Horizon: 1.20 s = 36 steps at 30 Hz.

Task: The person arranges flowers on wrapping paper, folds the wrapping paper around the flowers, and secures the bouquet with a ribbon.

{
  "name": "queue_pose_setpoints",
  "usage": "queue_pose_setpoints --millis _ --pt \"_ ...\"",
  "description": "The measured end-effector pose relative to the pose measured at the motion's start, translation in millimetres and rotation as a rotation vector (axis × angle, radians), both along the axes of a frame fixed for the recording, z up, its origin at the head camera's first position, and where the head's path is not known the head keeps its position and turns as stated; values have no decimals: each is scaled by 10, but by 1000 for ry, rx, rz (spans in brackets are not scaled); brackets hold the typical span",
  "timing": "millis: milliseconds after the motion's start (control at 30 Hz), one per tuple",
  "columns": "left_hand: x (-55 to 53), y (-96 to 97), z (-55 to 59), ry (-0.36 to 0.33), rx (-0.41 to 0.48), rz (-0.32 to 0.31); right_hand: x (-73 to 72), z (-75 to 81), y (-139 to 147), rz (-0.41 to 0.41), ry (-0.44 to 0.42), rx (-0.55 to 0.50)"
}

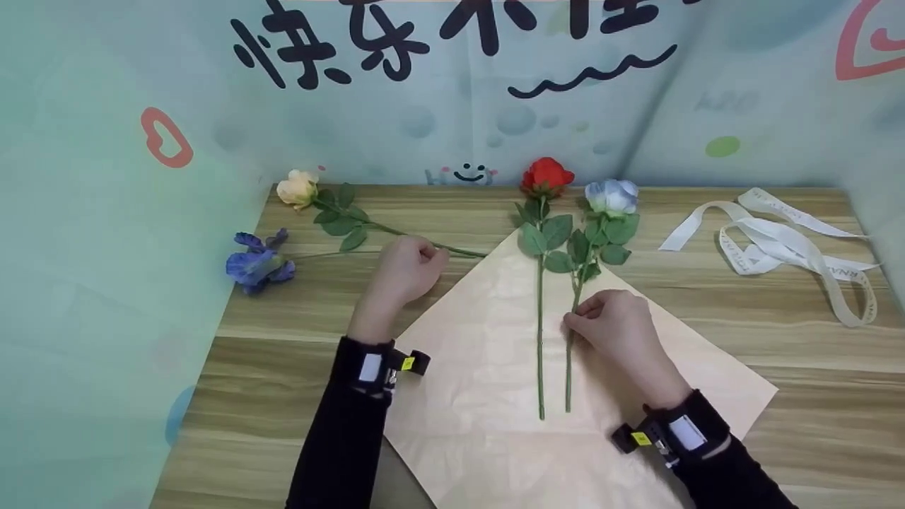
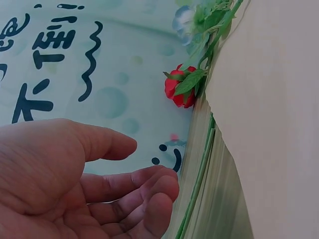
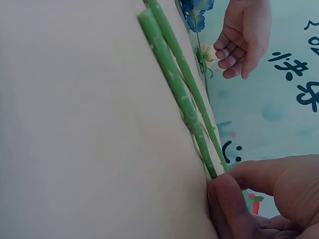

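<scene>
Head view finds your right hand point(image 1: 619, 325) pinching the green stem point(image 1: 568, 367) of a pale blue, full-petalled flower point(image 1: 612, 198); the stem lies over a peach-coloured paper sheet point(image 1: 481, 382), the blossom beyond its edge. Your left hand point(image 1: 410, 267) is empty, fingers loosely bent, near two stems at left. Handling, as judged: flower light, probably artificial; stem fairly stiff and slightly slick, petals soft and easily crushed. Hold it by the bare stem, where you have it. Paper appears thin, liable to crease. Count: four flowers, namely the pale blue, one red rose-like flower point(image 1: 547, 175) beside it, one cream rose-like flower point(image 1: 295, 189) and one violet-blue ruffled flower point(image 1: 256, 267) at left; one sheet; white printed ribbon point(image 1: 778, 240), number of pieces undetermined.
</scene>
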State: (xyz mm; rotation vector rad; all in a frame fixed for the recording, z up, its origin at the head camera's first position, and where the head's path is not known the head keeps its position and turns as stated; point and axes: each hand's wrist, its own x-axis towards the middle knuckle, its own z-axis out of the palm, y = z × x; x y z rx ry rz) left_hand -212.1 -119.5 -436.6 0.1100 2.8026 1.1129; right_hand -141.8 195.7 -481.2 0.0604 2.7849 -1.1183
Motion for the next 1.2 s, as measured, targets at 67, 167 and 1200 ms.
queue_pose_setpoints --millis 67,167,1200 --pt "6 -1 10 -11 6 -8 -15 23 38 -25 -38 -47" --pt "12 -3 22 -21 13 -14 -21 75 53 -65 -55 -114" --pt "29 8 66 -42 5 -27 -3 260 -1 -44 -113 -572"
